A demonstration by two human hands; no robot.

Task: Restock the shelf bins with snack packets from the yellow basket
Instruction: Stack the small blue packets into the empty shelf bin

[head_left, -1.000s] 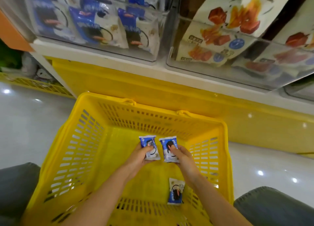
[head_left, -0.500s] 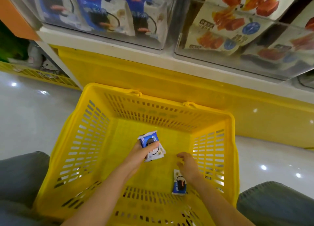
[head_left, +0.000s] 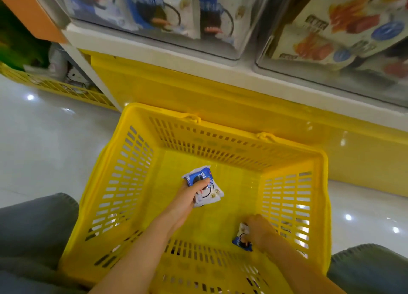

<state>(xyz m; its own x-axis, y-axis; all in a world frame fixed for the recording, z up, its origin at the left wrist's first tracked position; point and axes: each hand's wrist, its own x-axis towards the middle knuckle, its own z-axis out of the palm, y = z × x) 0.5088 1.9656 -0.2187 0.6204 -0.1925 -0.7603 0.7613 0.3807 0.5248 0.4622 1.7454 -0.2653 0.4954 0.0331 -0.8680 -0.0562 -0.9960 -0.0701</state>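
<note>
Glossy floor (head_left: 44, 150); yellow basket (head_left: 220, 145) below shelf bins (head_left: 154, 39); left hand (head_left: 187, 196) round packets (head_left: 209, 192), right hand (head_left: 260, 231) round single packet (head_left: 241, 238)

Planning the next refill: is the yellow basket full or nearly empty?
Nearly empty: the yellow basket shows mostly bare floor, holding only the packets gripped by the left hand and one packet the right hand grips.

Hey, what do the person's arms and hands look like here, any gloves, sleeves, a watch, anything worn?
The left hand and right hand are ungloved, and both arms are bare down to the frame's lower edge, with no sleeves showing. No watch, bracelet or ring is visible on either. The only clothing in view is grey fabric, likely trousers, at the lower corners.
</note>
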